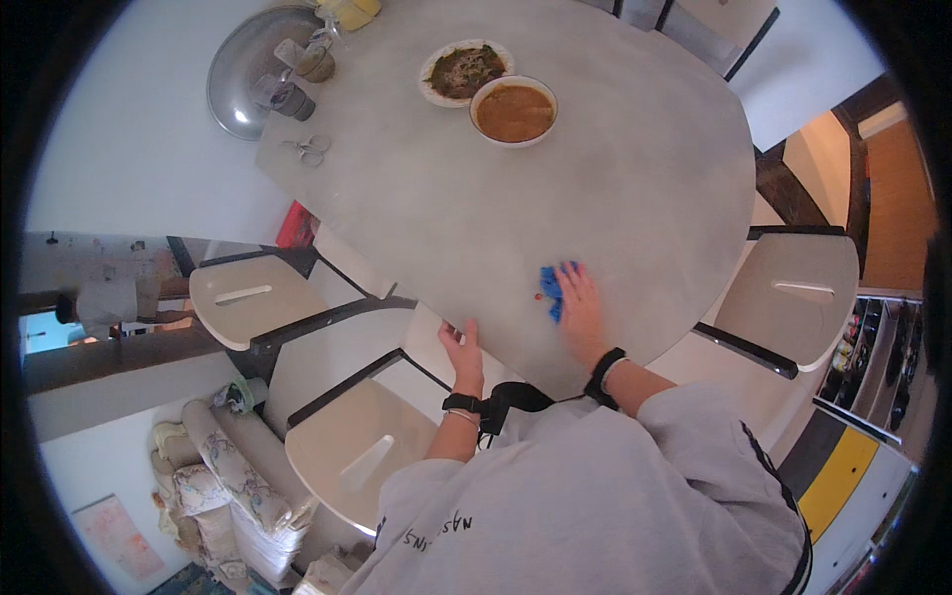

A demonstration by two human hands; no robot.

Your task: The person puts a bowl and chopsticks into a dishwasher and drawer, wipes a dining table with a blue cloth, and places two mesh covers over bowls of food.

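Observation:
My right hand (580, 309) presses a crumpled blue cloth (552, 288) flat against the grey table (416, 216), near its front edge. A small reddish spot (538, 297) lies on the tabletop just left of the cloth. At the table's near edge my left hand (464, 353) has its thumb and fingers apart. The thumb reaches up at the rim, and the hand holds nothing that I can see. Farther back stand a bowl of orange-brown soup or sauce (515, 113) and, touching or overlapping it, a white plate of dark green food (445, 95).
Scissors (309, 150) lie at the table's left edge, below cups (294, 101) and a round metal tray (230, 82). Pale chairs (372, 439) stand around the table, one at the right (792, 297). Farther left are a sofa (245, 476) and another person (111, 305).

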